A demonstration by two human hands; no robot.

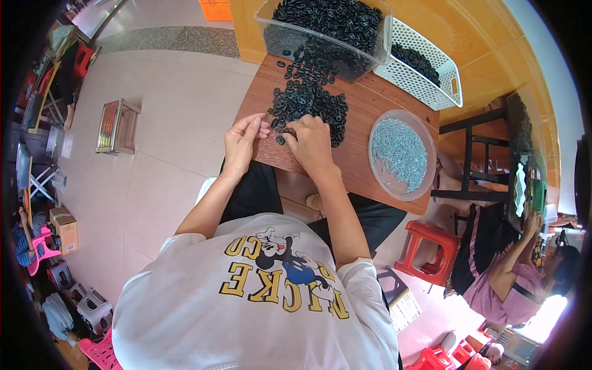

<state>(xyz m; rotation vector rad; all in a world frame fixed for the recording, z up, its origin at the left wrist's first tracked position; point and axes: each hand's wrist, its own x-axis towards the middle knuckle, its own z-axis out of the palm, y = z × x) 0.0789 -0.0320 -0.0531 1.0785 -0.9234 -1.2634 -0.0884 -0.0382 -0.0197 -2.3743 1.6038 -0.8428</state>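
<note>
A loose pile of small black oval pieces with holes [305, 102] lies on the brown wooden table [357, 145]. At the pile's near edge, my right hand [311, 143] bends its thumb and fingers together over a few pieces; what is between the fingertips is hidden. My left hand [242, 140] hovers at the table's left edge, thumb against the fingers, and anything pinched there is too small to name. One black piece [281, 140] lies apart between the hands. A round clear tub [414, 196] of small silver screws [401, 151] stands to the right.
At the table's far side are a clear bin [364, 66] heaped with black pieces and a white perforated basket [441, 92] holding more. A red stool [425, 253] and a person in pink [502, 283] are at the right. A metal stool [116, 127] stands left.
</note>
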